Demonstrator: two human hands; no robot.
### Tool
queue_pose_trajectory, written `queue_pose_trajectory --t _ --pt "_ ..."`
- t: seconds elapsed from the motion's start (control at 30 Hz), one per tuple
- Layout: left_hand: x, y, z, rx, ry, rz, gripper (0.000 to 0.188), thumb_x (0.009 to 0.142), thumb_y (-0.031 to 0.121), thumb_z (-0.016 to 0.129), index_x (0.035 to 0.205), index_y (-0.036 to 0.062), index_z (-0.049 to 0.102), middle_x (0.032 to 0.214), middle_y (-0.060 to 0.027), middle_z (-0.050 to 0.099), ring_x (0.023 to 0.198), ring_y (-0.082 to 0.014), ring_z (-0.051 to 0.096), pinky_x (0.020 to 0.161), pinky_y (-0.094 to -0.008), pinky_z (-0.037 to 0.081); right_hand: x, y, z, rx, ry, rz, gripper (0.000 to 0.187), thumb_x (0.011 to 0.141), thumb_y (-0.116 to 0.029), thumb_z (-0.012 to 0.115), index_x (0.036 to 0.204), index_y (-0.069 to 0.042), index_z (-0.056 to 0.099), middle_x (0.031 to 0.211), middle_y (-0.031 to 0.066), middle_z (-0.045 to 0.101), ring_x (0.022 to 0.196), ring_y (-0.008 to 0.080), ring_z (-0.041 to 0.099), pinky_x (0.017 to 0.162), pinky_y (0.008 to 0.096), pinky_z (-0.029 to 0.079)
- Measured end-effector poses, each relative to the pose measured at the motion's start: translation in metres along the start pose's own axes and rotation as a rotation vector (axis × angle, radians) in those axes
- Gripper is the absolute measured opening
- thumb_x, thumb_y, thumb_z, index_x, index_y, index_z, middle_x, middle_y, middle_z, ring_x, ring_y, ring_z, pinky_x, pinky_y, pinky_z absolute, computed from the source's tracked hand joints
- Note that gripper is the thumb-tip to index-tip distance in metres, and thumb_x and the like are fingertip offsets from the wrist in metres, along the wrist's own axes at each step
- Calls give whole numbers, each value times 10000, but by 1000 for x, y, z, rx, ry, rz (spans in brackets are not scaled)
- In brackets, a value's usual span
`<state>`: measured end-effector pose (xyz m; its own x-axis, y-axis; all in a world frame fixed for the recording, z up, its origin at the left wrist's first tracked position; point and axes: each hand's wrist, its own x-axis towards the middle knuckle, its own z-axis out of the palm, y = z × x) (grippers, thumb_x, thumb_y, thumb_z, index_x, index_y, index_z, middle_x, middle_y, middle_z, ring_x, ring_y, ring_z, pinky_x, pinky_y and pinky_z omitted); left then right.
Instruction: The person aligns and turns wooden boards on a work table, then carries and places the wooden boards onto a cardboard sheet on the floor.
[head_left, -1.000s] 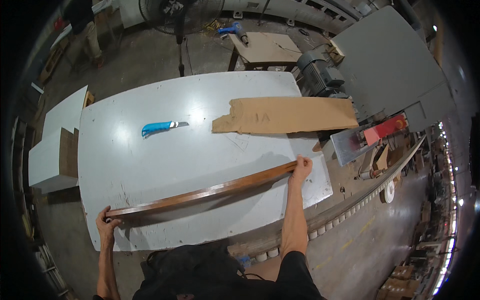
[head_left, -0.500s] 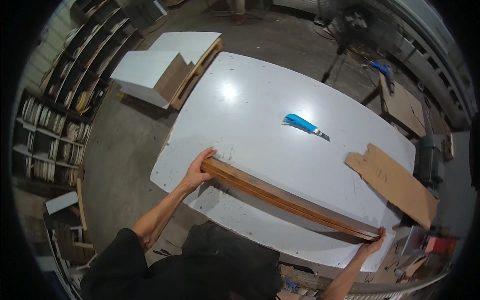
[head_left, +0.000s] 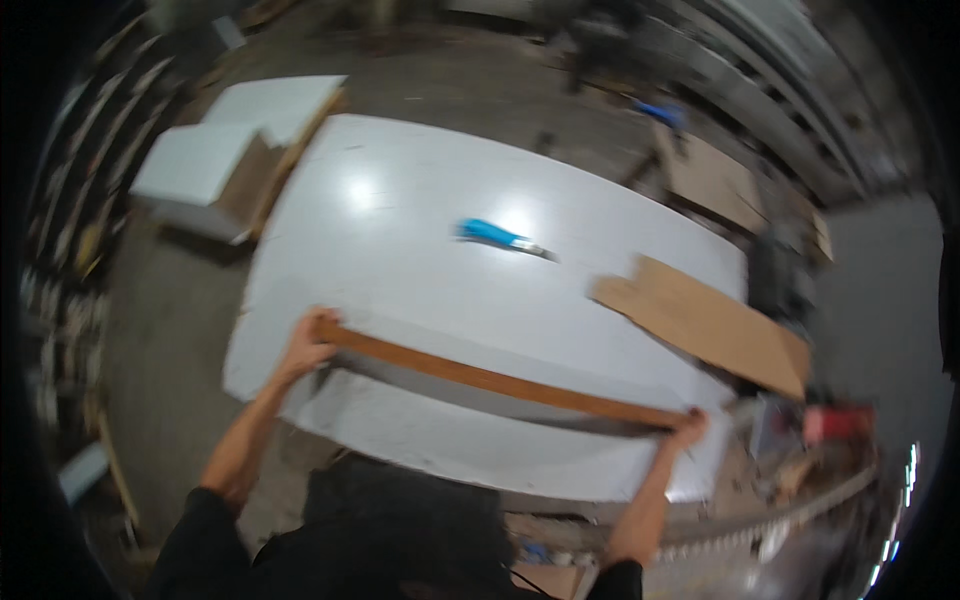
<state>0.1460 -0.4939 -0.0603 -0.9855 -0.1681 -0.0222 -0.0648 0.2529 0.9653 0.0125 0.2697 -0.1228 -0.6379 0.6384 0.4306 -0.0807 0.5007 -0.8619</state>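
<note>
A long, thin brown wooden strip (head_left: 500,381) spans the near part of a white-topped table (head_left: 400,280), held up off the surface with a shadow below it. My left hand (head_left: 306,345) grips its left end. At the other end, my right hand (head_left: 686,430) is closed round the tip. Only one broad brown face shows, so I cannot tell whether several strips lie together. Beyond the strip, a blue-handled utility knife (head_left: 497,237) lies on the table. The picture is smeared by motion.
A torn piece of brown cardboard (head_left: 715,325) lies across the table's right side. White panels (head_left: 195,165) are stacked on a pallet at the far left, with filled shelving (head_left: 90,170) past them. A small brown-topped stand (head_left: 710,180) bears a blue tool at the far right.
My view has swung to the right, so the table and its things sit further left. The wood has tilted: its stacked edges showed before, and a single brown face shows now. Both hands keep their grip.
</note>
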Motion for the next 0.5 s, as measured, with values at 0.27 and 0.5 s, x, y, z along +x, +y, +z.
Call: queue_pose_trajectory --t 0.27,0.5 --pt "2 117 -29 150 -267 -405 582 582 232 907 983 -4 558 865 -57 588 804 -160 592 712 -324 520 1 -101 31 -666 -212 421 542 1003 -398 341 1028 35 667 1041 296 652 1009 480 593 886 527 449" --pt "18 98 -22 91 -411 -438 645 658 241 865 1143 -58 563 954 -111 641 856 -195 623 765 -362 534 23 -107 -29 -647 -552 269 500 907 -372 518 1237 -2 583 1222 251 596 1149 443 535 1016 496 407"
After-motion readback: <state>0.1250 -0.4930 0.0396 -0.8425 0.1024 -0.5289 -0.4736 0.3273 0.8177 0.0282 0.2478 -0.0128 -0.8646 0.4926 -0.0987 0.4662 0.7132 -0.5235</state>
